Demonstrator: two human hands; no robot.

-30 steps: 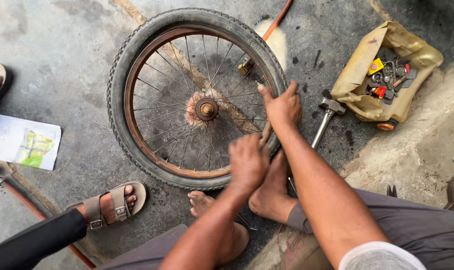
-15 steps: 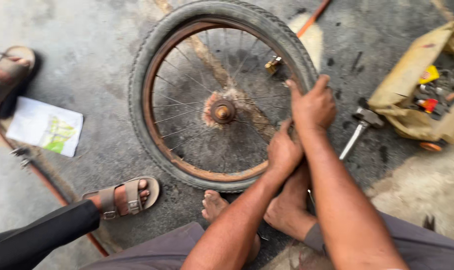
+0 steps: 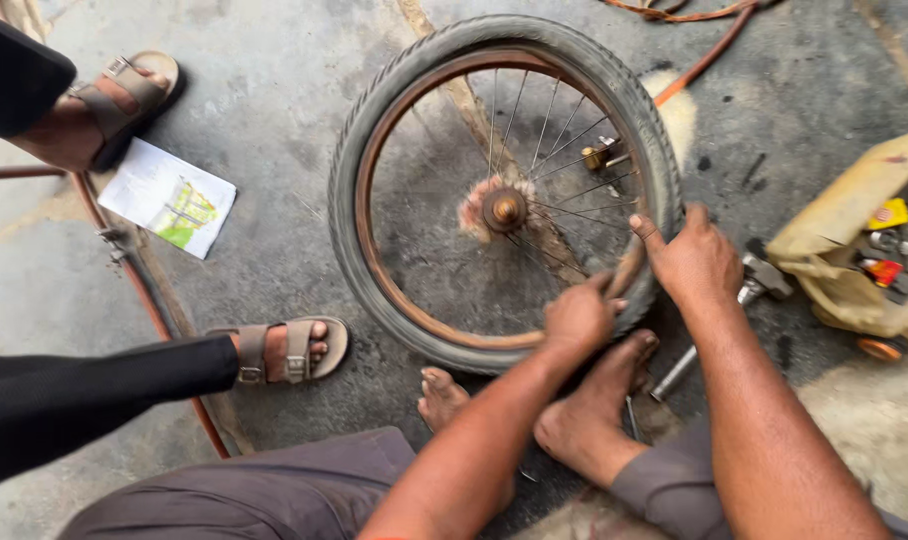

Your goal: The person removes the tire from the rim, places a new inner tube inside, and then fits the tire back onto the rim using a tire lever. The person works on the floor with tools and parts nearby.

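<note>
A bicycle wheel with a black tyre, rusty rim and thin spokes lies flat on the concrete floor. My left hand is clenched on the near right part of the tyre and rim. My right hand presses on the tyre just to the right of it, fingers curled over the rubber. My bare right foot rests against the tyre's near edge, below my hands. My other bare foot sits to its left.
Another person's sandalled feet stand at left and top left. A printed paper lies on the floor. A yellow tool bag sits at right, a hammer beside it. An orange hose runs behind the wheel.
The view has shifted, so the wheel sits further right and up. Both my hands have slid round the tyre toward its near right side and stay pressed on it.
</note>
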